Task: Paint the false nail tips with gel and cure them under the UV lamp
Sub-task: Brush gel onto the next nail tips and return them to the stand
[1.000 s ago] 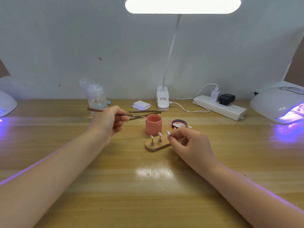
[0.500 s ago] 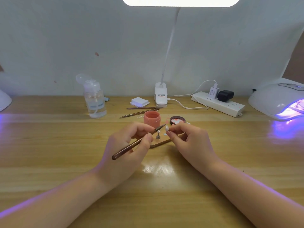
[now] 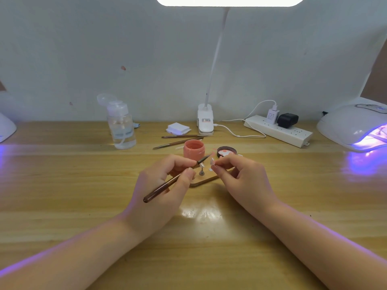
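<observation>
Brush (image 3: 178, 178) barely shifted | left hand (image 3: 165, 185) grips it | right hand (image 3: 243, 176) pinches nail tip (image 3: 212, 161), mostly hidden

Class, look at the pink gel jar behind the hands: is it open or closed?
Open. The pink gel jar has no lid on; its dark lid lies beside it.
</observation>
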{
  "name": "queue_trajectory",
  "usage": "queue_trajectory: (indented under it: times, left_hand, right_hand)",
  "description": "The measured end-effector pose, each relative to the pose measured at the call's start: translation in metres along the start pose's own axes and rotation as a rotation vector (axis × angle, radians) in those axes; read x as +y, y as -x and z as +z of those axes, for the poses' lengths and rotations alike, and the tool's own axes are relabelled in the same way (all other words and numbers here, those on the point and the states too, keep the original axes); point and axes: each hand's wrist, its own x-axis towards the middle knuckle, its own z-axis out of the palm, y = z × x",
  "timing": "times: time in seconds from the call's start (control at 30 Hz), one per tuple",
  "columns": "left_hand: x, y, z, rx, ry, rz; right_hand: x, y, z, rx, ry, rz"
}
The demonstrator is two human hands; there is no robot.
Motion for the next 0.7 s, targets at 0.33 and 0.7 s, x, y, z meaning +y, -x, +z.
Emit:
queue_trajectory:
  times: [0.33,0.7]
  left_hand:
    - [-0.0004,0.0014,0.0001,0.008,0.028,-0.011]
    - [0.0,0.0016,0.0002,0.001,0.046,-0.005]
  right_hand:
    - [0.0007,-0.0002,0.0007,0.013,-0.017,0.006]
    - [0.0022,0.0003,0.0014,0.018,-0.017,0.025]
